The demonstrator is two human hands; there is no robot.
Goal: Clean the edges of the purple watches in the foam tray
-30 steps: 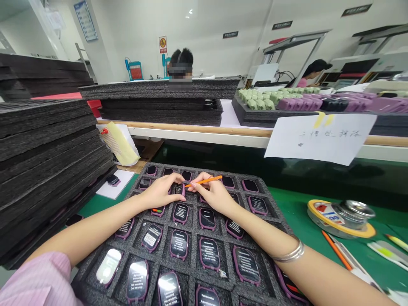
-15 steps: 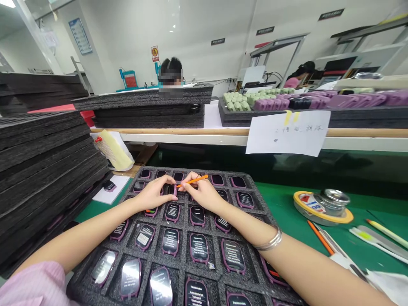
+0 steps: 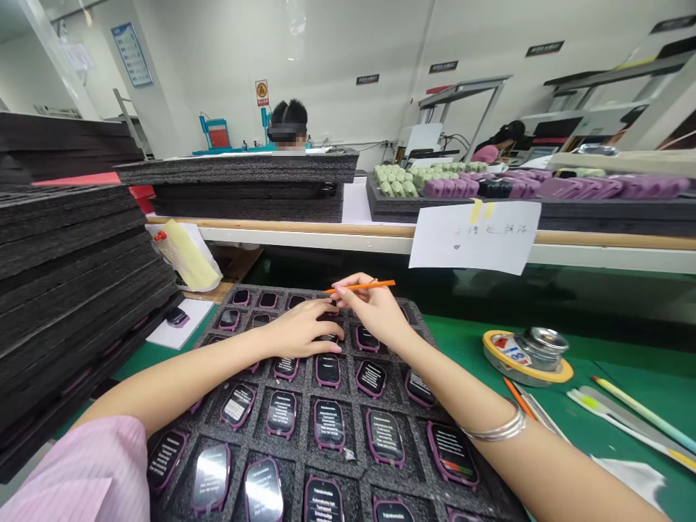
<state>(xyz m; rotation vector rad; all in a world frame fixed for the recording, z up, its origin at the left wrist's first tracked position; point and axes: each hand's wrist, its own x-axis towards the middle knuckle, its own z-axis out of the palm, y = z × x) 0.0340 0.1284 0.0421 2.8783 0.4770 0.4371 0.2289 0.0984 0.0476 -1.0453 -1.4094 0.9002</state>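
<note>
The left hand [image 3: 301, 330] lies open and nearly flat over the far rows of a black foam tray [image 3: 272, 288], while the right hand [image 3: 375, 308] pinches a slim orange pencil [image 3: 362, 286] between thumb and fingers, just above the tray's far edge. The hands are apart but close, with their fingertips near each other. Neither clamps on a device.

The tray sits at the far edge of a green-topped desk [image 3: 609, 413], its cut cells filled with rounded, plum-framed devices [image 3: 329, 424]. Their black screens show white printed text, and the device under the left fingers is mostly hidden. A silver bangle [image 3: 494, 431] circles the right wrist, and a pink striped sleeve [image 3: 70, 471] covers the left arm.

Beyond the right side of the tray stand a yellow-rimmed tape roll [image 3: 503, 362] and a steel cup [image 3: 536, 348], with a loose orange pen [image 3: 516, 397] just below. Tall stacks of dark foam trays [image 3: 70, 290] rise along the desk's left edge, beside a white sheet [image 3: 177, 326] carrying one device.
</note>
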